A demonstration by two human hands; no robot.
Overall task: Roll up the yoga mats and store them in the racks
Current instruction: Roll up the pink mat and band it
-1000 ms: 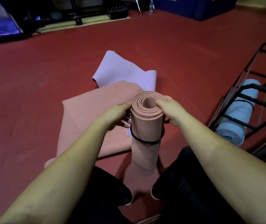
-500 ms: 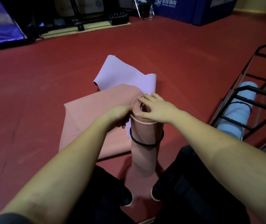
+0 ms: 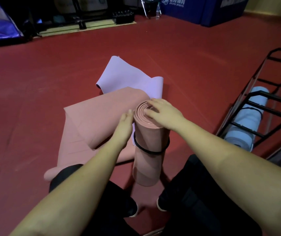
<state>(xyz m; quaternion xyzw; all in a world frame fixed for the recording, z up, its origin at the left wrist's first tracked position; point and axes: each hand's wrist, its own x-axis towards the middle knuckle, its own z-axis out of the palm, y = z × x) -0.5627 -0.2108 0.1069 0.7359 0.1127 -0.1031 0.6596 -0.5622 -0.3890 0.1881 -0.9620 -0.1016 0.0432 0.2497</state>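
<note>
Head view shows a rolled pink mat standing upright on the red floor at centre frame, between the person's feet, with a black band looped round its upper part. Their right hand lies flat on the spiral top, fingers straight, pressing the coils level. Their left hand touches the roll's side near the top; it is blurred, but the fingers look straight rather than curled. Foam like this is probably light, soft and springy, so the body near the band seems the best grip. Behind lie an unrolled pink mat and a lilac mat; the rack at right holds a blue roll.
</note>
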